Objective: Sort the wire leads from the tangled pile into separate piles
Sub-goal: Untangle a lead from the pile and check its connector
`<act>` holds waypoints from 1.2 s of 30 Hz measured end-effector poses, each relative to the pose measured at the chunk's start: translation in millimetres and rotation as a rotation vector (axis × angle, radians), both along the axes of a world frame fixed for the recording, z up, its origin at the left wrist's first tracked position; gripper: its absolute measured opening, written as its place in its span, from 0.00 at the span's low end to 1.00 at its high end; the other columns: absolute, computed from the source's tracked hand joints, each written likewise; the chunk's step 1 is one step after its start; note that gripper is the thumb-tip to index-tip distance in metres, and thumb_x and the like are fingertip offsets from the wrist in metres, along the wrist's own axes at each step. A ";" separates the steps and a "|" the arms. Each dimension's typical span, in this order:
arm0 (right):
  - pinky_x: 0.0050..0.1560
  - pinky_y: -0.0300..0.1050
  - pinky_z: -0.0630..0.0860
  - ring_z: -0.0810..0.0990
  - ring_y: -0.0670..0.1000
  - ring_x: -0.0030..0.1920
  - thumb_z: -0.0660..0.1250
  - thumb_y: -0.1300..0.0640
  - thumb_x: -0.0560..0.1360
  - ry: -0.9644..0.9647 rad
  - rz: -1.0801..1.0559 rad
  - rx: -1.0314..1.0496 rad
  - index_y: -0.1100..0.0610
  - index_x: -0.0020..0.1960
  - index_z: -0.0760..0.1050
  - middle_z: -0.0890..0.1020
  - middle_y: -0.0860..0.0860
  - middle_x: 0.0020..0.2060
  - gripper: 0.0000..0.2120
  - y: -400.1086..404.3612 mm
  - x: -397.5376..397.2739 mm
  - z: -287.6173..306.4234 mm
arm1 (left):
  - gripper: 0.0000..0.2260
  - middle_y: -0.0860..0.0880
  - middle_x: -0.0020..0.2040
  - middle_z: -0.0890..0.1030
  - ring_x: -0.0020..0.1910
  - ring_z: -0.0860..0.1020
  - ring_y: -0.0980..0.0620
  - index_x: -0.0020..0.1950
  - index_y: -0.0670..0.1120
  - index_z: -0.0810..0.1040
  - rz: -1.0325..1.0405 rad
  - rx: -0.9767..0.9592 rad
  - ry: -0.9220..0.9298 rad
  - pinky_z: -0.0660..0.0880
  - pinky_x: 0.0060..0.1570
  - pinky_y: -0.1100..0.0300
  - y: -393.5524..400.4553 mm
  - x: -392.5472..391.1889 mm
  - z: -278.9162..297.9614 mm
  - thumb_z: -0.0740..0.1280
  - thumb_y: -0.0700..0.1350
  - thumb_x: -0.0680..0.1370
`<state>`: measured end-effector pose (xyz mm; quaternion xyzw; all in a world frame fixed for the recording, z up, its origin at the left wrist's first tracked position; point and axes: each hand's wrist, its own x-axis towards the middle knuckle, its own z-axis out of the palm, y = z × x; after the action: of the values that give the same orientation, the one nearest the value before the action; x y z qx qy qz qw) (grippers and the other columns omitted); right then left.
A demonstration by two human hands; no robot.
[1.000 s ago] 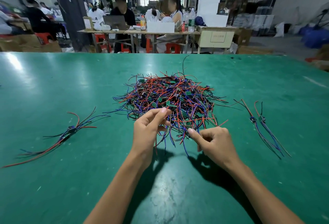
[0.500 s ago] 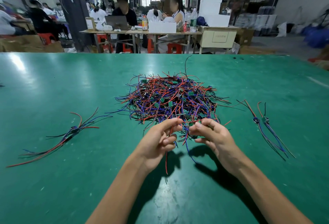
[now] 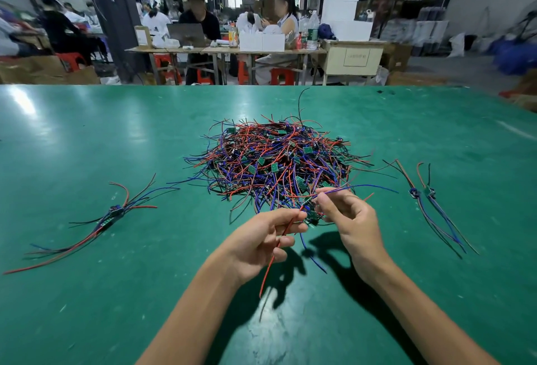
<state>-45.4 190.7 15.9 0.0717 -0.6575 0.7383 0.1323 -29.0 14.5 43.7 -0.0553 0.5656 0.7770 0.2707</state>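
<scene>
A tangled pile point(image 3: 276, 161) of red, blue and black wire leads with small green boards lies mid-table. At its near edge my left hand point(image 3: 261, 239) pinches a red lead point(image 3: 270, 263) that hangs down past my palm. My right hand point(image 3: 348, 219) pinches a blue lead point(image 3: 369, 187) that runs off to the right. A small green board point(image 3: 311, 216) sits between the two hands. One sorted bunch point(image 3: 110, 216) lies to the left, and a smaller sorted bunch point(image 3: 427, 199) lies to the right.
The green table point(image 3: 87, 306) stretches wide around the pile. Beyond its far edge, people sit at wooden tables point(image 3: 226, 51) with boxes, bottles and red stools. Cardboard lies at the far left and far right.
Both hands have pulled back from the pile's edge toward me, drawing out a lead. The red wire now hangs lower from my left hand, and a blue wire stretches right from my right hand.
</scene>
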 end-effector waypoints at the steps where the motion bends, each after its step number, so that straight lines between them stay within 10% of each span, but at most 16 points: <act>1: 0.43 0.33 0.77 0.83 0.44 0.41 0.72 0.51 0.72 -0.001 -0.012 0.003 0.56 0.48 0.83 0.85 0.50 0.41 0.10 0.3 -0.4 -0.7 | 0.09 0.51 0.40 0.84 0.25 0.70 0.59 0.42 0.48 0.87 -0.007 -0.033 0.011 0.63 0.20 0.69 0.0 -0.2 -0.6 0.69 0.48 0.78; 7: 0.41 0.33 0.77 0.81 0.45 0.36 0.74 0.57 0.73 -0.033 0.074 0.006 0.61 0.45 0.82 0.85 0.51 0.35 0.06 5.0 -2.2 -1.6 | 0.14 0.45 0.49 0.85 0.35 0.81 0.52 0.60 0.43 0.80 -0.008 -0.134 0.125 0.77 0.30 0.61 -0.7 -1.2 -1.8 0.69 0.50 0.79; 22: 0.33 0.31 0.67 0.71 0.40 0.29 0.74 0.46 0.71 -0.025 0.111 0.201 0.51 0.43 0.87 0.82 0.45 0.30 0.08 6.7 0.9 -3.6 | 0.07 0.45 0.44 0.86 0.31 0.81 0.49 0.52 0.42 0.83 0.115 -0.187 0.292 0.80 0.28 0.58 9.1 4.9 -7.1 0.70 0.45 0.79; 36: 0.47 0.47 0.77 0.82 0.49 0.44 0.67 0.54 0.81 0.055 0.046 0.443 0.49 0.49 0.86 0.86 0.44 0.44 0.08 0.7 4.1 -5.4 | 0.08 0.47 0.44 0.86 0.32 0.80 0.50 0.51 0.43 0.85 0.094 -0.175 0.260 0.76 0.28 0.61 8.2 2.4 -11.6 0.70 0.46 0.79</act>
<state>-41.3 191.4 10.6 0.1341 -0.7980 0.5763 0.1142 -26.6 22.7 32.1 -0.0041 0.6583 0.7371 0.1530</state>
